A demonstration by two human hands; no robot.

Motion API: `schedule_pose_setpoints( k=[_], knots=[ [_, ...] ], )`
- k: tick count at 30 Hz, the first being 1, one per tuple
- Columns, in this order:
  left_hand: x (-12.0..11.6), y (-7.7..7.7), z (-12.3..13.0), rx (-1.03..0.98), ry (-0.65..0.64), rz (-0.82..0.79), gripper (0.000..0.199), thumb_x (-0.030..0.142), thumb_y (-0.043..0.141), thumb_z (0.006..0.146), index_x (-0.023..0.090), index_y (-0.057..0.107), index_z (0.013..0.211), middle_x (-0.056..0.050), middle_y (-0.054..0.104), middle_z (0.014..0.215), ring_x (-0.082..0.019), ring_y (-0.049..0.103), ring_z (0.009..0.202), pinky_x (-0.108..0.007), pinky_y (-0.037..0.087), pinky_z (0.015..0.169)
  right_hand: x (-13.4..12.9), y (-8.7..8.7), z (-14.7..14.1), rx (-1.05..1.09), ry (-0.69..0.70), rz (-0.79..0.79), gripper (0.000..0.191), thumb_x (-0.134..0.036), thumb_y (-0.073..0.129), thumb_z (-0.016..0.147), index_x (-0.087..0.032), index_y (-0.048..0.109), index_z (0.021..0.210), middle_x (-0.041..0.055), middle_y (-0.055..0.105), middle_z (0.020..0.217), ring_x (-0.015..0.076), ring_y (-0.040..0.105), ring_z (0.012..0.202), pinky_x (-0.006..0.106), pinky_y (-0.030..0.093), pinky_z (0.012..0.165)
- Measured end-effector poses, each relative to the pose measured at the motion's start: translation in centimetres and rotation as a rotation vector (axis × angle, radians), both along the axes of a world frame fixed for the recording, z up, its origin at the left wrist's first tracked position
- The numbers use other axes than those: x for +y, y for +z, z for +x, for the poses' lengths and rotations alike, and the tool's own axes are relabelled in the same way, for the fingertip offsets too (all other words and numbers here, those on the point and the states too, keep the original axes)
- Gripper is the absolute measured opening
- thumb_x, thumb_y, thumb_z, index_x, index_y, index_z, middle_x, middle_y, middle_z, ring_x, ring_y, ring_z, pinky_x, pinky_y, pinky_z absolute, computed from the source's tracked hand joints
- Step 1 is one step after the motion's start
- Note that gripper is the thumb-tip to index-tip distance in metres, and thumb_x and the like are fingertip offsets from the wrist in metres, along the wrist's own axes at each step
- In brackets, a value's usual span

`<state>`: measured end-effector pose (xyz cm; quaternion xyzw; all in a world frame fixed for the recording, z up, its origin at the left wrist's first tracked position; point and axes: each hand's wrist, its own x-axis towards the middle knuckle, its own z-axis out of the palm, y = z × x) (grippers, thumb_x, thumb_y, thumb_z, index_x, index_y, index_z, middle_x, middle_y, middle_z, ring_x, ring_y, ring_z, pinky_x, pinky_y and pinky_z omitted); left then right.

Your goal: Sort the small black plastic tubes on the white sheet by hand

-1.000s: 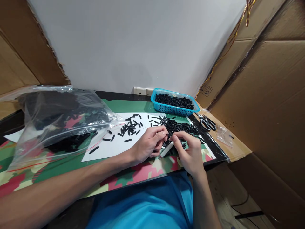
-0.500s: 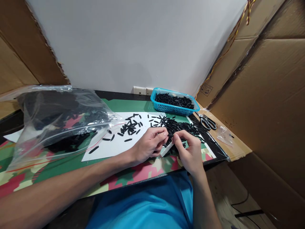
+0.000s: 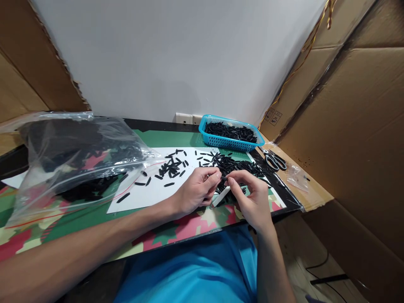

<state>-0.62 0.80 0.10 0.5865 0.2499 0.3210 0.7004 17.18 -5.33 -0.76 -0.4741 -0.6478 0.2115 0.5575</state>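
My left hand (image 3: 197, 191) and my right hand (image 3: 252, 198) meet over the front of the table, fingertips pinched together on a small black plastic piece (image 3: 223, 178). A white stick-like tool (image 3: 221, 197) juts down-left from under my right hand's fingers. Just behind the hands lies a heap of loose black pieces (image 3: 240, 166), partly on a white paper sheet (image 3: 148, 193). More of the same pieces (image 3: 172, 168) are scattered over the sheet to the left.
A blue basket (image 3: 230, 145) full of black pieces stands at the back. Scissors (image 3: 274, 160) lie to its right. A large clear plastic bag (image 3: 72, 155) of black pieces fills the left. Cardboard walls rise on both sides.
My hands have stayed in place, with the fingertips shifting slightly around the small black piece. The camera has tilted a little.
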Motion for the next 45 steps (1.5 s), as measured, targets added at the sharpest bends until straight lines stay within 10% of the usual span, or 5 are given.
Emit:
schedule_pose_setpoints(
  k=[20, 32, 45],
  knots=[
    [-0.3, 0.5, -0.1, 0.063, -0.014, 0.019, 0.049, 0.063, 0.069, 0.095, 0.02, 0.052, 0.077, 0.011, 0.034, 0.051, -0.003, 0.022, 0.043, -0.014, 0.027, 0.039, 0.1, 0.1, 1.3, -0.063, 0.023, 0.025, 0.009, -0.025, 0.069, 0.102, -0.024, 0.077, 0.102, 0.0027, 0.08, 0.097, 0.0204, 0.074, 0.088, 0.033, 0.058, 0.082],
    [-0.1, 0.3, 0.0, -0.007, 0.052, 0.037, 0.055, 0.063, 0.071, 0.095, 0.021, 0.043, 0.073, 0.011, 0.036, 0.053, -0.003, 0.025, 0.044, -0.012, 0.029, 0.037, 1.5, -1.5, 4.8, -0.591, -0.019, -0.029, 0.041, 0.001, 0.052, 0.099, -0.026, 0.079, 0.111, 0.0068, 0.079, 0.117, 0.0291, 0.063, 0.108, 0.048, 0.055, 0.094],
    [-0.1, 0.3, 0.2, -0.021, 0.088, 0.047, 0.056, 0.068, 0.069, 0.094, 0.022, 0.043, 0.076, 0.012, 0.034, 0.052, -0.002, 0.023, 0.042, -0.011, 0.027, 0.036, 0.2, -0.6, 4.7, -0.373, -0.166, 0.483, 0.028, -0.001, 0.068, 0.097, -0.025, 0.081, 0.099, 0.0049, 0.077, 0.1, 0.0197, 0.071, 0.088, 0.036, 0.058, 0.077]
  ],
)
